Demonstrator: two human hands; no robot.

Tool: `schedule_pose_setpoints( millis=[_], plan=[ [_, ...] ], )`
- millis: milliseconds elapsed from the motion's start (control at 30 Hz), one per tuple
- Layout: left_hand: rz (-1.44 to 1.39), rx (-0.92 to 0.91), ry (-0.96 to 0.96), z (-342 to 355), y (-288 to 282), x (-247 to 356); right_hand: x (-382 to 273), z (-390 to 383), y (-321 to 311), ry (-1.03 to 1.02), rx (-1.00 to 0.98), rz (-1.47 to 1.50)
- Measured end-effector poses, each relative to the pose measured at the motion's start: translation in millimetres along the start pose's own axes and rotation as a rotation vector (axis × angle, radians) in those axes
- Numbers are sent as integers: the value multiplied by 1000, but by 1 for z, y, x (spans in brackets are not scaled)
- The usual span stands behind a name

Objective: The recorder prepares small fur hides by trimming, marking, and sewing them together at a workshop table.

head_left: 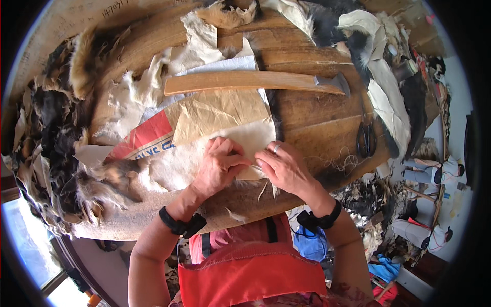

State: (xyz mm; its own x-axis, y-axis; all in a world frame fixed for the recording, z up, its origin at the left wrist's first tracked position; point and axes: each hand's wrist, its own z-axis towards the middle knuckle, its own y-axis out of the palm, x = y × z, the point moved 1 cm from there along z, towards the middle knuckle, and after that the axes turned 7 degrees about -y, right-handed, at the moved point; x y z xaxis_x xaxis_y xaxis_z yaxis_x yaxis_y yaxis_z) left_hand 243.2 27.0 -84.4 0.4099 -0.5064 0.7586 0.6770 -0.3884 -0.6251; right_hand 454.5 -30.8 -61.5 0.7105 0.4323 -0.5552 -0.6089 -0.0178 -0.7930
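Note:
A pale piece of hide (179,163), fur showing at its left end, lies near the front edge of the wooden board. My left hand (220,163) is closed at the hide's right part, thumb and fingers pinched together. Close beside it, my right hand (286,166), with a ring on one finger, pinches the hide's edge. Anything small between the fingertips is too hidden to make out. Just beyond the hands, a brown paper sheet (220,112) with a red corner lies over the hide. Across the paper's far side rests a wooden-handled tool (245,81) with a metal head.
Black-handled scissors (365,140) and loose pale thread (340,161) lie to the right. Dark fur scraps (51,148) heap up on the left, and white-backed fur strips (386,97) line the far right. Two other people (442,171) are beyond the board at the right.

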Motion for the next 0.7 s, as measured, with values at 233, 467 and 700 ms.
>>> schedule_pose_setpoints(
  millis=[233, 467, 700],
  plan=[
    [-8, 20, -24, 2, 1, 1, 8, 26, -3, -227, -121, -98],
    [-18, 54, -44, 3, 2, 0, 13, 28, -10, -230, -77, 170],
    [-16, 35, -42, 2, 3, -1, 26, 27, -20, -401, -125, -133]
  ],
)
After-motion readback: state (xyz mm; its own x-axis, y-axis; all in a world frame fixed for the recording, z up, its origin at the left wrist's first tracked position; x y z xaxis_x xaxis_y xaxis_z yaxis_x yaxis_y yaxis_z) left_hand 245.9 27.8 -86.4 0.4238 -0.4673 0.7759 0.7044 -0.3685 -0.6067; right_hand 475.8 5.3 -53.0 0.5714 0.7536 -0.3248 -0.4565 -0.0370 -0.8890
